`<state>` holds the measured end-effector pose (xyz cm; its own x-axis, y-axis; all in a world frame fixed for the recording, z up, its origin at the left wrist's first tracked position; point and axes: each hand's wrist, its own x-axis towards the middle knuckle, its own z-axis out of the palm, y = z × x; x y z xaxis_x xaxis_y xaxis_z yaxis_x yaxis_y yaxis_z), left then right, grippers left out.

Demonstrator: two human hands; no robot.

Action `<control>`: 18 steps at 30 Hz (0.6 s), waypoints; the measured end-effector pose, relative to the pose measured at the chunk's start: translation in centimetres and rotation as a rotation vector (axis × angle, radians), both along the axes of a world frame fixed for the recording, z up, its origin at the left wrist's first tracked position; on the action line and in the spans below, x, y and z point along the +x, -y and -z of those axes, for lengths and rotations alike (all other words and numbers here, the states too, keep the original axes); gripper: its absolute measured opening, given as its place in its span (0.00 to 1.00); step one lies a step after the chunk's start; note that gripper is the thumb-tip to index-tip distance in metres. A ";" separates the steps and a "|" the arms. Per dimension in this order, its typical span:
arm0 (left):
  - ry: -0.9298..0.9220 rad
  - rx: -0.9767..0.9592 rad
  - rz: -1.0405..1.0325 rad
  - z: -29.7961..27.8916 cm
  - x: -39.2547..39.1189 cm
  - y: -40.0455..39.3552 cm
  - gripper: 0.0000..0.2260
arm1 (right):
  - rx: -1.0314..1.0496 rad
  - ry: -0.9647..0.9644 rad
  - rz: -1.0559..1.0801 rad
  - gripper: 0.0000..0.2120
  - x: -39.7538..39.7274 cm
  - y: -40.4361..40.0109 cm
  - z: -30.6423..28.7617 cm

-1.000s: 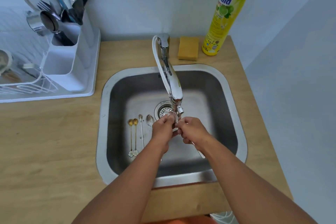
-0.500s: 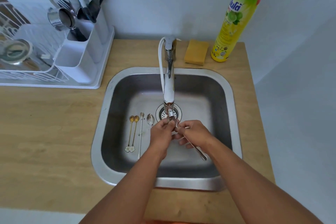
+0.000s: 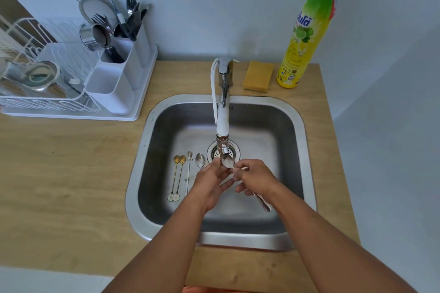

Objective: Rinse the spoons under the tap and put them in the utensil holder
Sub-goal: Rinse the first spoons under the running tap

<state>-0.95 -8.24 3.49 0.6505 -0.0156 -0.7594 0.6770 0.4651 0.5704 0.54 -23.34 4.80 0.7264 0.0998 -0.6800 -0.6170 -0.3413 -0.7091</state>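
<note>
A silver spoon (image 3: 227,162) is held bowl-up just under the tap (image 3: 223,123) spout, over the sink (image 3: 307,150). My right hand (image 3: 256,177) grips its handle, whose end sticks out below my wrist. My left hand (image 3: 212,179) touches the spoon's bowl with its fingertips. On the sink floor to the left lie two gold spoons (image 3: 177,177) with flower ends, a thin silver spoon (image 3: 188,169) and a short silver spoon (image 3: 200,160). The white utensil holder (image 3: 116,78) stands at the back left with forks and spoons in its rear compartment.
A white dish rack (image 3: 47,95) with a metal cup and strainer sits beside the holder on a tray. A yellow sponge (image 3: 258,76) and a green-capped dish soap bottle (image 3: 307,35) stand behind the sink. The drain (image 3: 215,152) lies under the spout.
The view has shifted up and left. Both hands stay under the spout with the spoon; its bowl now shows more plainly between the fingers.
</note>
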 end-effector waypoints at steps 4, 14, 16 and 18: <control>-0.045 -0.079 0.060 -0.5 0.5 0.0 0.19 | 0.027 0.010 -0.028 0.05 -0.4 0.1 -0.8; -0.096 -0.185 0.030 -1.3 0.6 0.7 0.23 | 0.069 0.038 -0.018 0.05 -0.9 0.3 -1.0; -0.075 -0.224 0.041 -1.0 0.3 0.3 0.19 | 0.080 0.021 -0.021 0.05 -0.8 0.3 -1.0; -0.067 -0.218 0.045 -0.7 0.2 -0.1 0.16 | 0.091 0.003 -0.030 0.05 -1.1 0.3 -0.9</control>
<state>-0.73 -8.09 4.20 0.5936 -0.2120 -0.7763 0.7328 0.5412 0.4125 -0.52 -23.63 5.70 0.7242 0.1831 -0.6648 -0.6052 -0.2932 -0.7401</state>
